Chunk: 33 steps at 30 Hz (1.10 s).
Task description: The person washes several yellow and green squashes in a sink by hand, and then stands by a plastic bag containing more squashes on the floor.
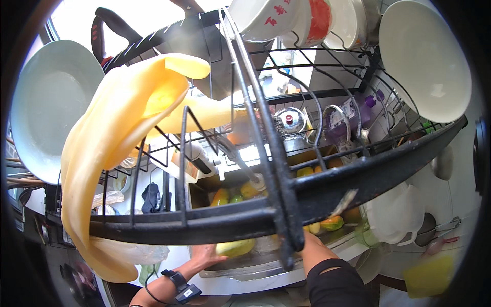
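Below the black dish rack, my left hand [207,254] reaches into the metal sink [264,264]. It is at the left end of a large yellow-green fruit [236,247], with the thumb extended towards it. The rack's front rail hides part of the hand, so I cannot tell if it grips the fruit. My right forearm [314,251], in a black sleeve, comes in from the right, and the rack's post covers most of that hand. More yellow, orange and green fruits, mango-like, lie in the sink, among them one orange-green fruit [332,223]. A faucet spout [245,165] points down over them.
Close before me, the black wire dish rack [191,220] crosses the view. Yellow rubber gloves [115,126] drape over its left side. White plates [53,111] and bowls [264,19] stand in it. Behind are a purple bottle [351,117] and a pot lid [291,119].
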Each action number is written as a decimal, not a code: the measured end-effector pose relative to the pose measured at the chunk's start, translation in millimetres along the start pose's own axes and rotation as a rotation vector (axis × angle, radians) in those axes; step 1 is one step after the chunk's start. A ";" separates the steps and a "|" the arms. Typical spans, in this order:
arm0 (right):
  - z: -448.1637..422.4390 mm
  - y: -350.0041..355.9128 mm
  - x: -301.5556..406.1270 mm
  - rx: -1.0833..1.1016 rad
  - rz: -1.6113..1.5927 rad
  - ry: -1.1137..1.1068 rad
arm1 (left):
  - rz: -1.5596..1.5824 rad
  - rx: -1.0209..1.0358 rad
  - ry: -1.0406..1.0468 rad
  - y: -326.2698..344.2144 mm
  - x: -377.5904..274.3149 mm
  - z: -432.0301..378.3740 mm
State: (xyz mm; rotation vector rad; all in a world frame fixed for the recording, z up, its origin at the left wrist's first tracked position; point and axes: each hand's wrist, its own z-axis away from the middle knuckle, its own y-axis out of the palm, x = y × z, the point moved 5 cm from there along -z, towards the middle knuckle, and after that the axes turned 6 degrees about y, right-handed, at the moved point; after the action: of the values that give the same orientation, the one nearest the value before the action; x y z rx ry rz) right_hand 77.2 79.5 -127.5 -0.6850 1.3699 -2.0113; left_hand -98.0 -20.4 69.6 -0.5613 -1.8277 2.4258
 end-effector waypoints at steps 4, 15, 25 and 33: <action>-24.9 7.9 -42.6 -0.093 -0.688 0.339 | 0.170 -0.036 -0.144 12.3 1.9 -10.3; 13.3 -21.1 100.2 -0.357 -0.936 0.320 | 0.766 -0.090 -0.385 10.5 8.6 -13.2; 26.6 -23.0 62.2 -0.381 -1.253 0.410 | 0.597 -0.055 -0.389 32.7 30.0 -6.9; 57.9 -78.5 132.5 -0.289 -1.115 0.398 | 2.078 0.009 -1.166 110.0 11.9 6.7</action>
State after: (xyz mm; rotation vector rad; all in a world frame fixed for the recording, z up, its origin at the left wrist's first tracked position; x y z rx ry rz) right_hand 12.3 -30.6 -23.9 -1.4751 1.7326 -2.9322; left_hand -92.1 -56.5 -35.1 -2.2676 -0.9737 4.7533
